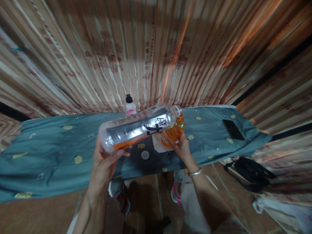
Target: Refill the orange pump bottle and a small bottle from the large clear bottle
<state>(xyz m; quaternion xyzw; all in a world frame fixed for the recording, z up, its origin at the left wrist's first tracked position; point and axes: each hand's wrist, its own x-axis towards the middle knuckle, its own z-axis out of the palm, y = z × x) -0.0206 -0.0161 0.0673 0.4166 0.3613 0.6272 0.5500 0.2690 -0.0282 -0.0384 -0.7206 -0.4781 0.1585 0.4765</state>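
My left hand [104, 162] is wrapped round the base of a large clear plastic bottle [138, 128] with a silver and orange label. The bottle is tilted far over, its uncapped mouth at the right, by the top of a smaller bottle. That smaller bottle of orange liquid [174, 131] leans a little in my right hand [181, 146], whose fingers close round its body. Beneath it lies a folded white cloth or tissue [158, 145]. A round whitish cap [145, 155] rests on the tablecloth between my hands. Whether liquid flows between the bottles I cannot tell.
A green cloth with yellow pineapples [78, 160] covers the narrow table. Behind the large bottle stands a black-topped pump bottle [130, 105]. A dark phone [233, 130] lies at the right. Pleated curtains [146, 48] rise behind the table; a black bag [248, 174] sits below, right.
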